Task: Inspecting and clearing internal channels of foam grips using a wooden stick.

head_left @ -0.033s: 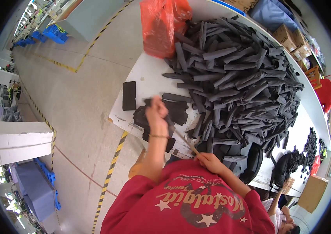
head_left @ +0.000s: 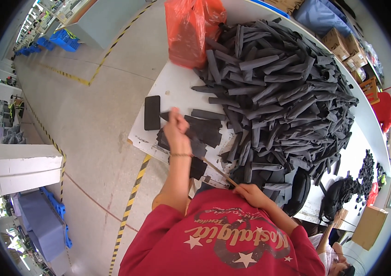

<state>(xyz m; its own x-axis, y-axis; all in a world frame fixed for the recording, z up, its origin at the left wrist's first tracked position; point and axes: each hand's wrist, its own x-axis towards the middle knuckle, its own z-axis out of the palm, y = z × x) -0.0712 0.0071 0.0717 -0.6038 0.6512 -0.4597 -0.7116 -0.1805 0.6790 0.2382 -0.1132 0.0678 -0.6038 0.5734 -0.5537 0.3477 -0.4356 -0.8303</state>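
At the near edge of the white worktable, the person's left hand is raised, its fingers curled and pressed together around one end of a flat dark grey fabric piece, which hangs from the fist towards four o'clock. Gripping it by the end seems to keep the strip stretched and away from the others. The right hand, low and close to the red printed shirt, pinches the butt of a thin wooden stick between closed fingers; the stick slants up towards ten o'clock, its tip reaching the underside of the held piece, probably so it can poke into or along it.

Just beyond the left hand, at one o'clock, a few matching strips lie flat in a small loose stack, set apart from the big heap of dark grey fabric strips that fills the table from twelve to three o'clock. A black rectangular pad lies alone at ten o'clock near the table's corner. A red plastic bag stands at twelve o'clock against the heap.
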